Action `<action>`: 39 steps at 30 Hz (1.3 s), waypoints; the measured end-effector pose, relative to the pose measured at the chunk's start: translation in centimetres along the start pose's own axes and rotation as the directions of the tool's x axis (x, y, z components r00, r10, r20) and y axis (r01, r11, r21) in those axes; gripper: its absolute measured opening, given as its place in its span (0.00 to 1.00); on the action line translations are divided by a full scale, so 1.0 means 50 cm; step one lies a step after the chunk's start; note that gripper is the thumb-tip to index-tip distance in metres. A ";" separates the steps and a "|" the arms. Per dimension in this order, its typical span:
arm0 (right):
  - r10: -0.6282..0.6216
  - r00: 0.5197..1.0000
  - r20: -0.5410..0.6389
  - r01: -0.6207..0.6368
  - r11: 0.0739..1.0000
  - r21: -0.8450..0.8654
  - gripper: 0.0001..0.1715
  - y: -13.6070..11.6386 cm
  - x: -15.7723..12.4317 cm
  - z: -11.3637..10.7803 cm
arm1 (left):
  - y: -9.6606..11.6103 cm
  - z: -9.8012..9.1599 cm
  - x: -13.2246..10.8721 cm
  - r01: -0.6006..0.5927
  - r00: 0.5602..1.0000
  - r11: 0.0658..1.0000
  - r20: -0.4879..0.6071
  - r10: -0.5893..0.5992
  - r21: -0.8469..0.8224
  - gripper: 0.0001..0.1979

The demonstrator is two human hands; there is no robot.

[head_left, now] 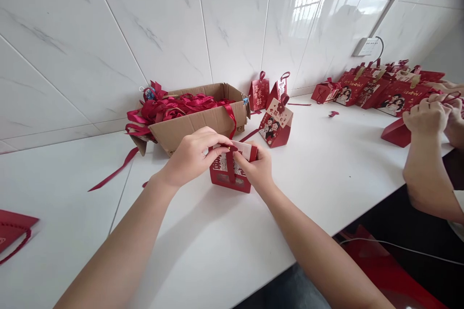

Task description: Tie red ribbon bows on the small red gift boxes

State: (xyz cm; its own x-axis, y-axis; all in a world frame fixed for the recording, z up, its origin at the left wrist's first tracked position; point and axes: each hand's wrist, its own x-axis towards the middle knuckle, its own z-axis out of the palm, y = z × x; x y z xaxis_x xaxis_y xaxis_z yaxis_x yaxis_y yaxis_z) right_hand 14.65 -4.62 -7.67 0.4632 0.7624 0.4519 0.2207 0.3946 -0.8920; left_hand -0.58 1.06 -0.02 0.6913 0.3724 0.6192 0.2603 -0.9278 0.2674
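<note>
A small red gift box (pixel 222 179) with a white printed panel and a clear window stands upright on the white table in front of me. A red ribbon (pixel 231 166) runs down its face. My left hand (pixel 195 154) pinches this ribbon at the top of the box between thumb and fingers. Wrapped round the box's right side is my right hand (pixel 258 166), its thumb at the ribbon near the top. The fingers behind the box are hidden. Just behind, a finished-looking gift box with a couple print (pixel 276 125) stands on the table.
A cardboard box (pixel 195 123) heaped with red ribbons (pixel 181 107) stands by the tiled wall. More gift boxes (pixel 259 94) are behind. At right, a co-worker's hands (pixel 427 116) work near several red bags (pixel 398 96). A red bag (pixel 14 229) lies at the left edge.
</note>
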 end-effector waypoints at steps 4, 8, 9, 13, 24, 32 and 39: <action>-0.008 1.000 0.018 0.008 1.000 -0.001 0.11 0.003 0.000 0.001 | -0.003 0.000 -0.002 0.013 1.000 1.000 -0.002 -0.013 0.001 0.07; -0.033 0.999 0.014 0.033 0.999 -0.010 0.12 0.002 -0.001 0.003 | -0.003 -0.003 -0.002 0.016 1.000 1.000 0.005 -0.015 -0.014 0.07; -0.045 0.999 0.011 0.045 0.999 -0.011 0.11 0.002 -0.002 0.003 | -0.001 -0.005 -0.002 0.012 1.000 1.000 0.008 -0.011 -0.026 0.07; -0.107 0.994 -0.007 0.106 0.994 -0.037 0.08 0.002 -0.008 0.006 | 0.005 -0.016 -0.001 0.023 1.000 0.998 0.016 -0.022 -0.053 0.07; -0.502 0.864 -0.033 0.494 0.860 -0.129 0.03 0.000 -0.020 0.014 | 0.015 -0.038 -0.006 0.047 0.996 0.995 0.082 -0.040 -0.086 0.05; -0.627 0.779 -0.010 0.624 0.776 -0.087 0.12 0.009 -0.019 0.012 | 0.017 -0.048 -0.003 0.028 0.999 0.999 0.032 -0.029 0.037 0.02; -0.463 0.886 0.008 0.463 0.885 -0.048 0.03 0.006 -0.019 0.006 | 0.010 -0.019 -0.002 0.225 0.960 0.972 0.189 -0.209 -0.070 0.07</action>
State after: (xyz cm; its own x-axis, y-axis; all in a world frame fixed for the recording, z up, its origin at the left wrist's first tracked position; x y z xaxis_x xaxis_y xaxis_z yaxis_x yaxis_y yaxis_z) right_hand 14.03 -5.06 -8.35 0.3013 0.4969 0.8138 0.4508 0.6779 -0.5807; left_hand -1.14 0.59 0.77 0.7365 0.5464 0.3987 0.3615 -0.8162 0.4507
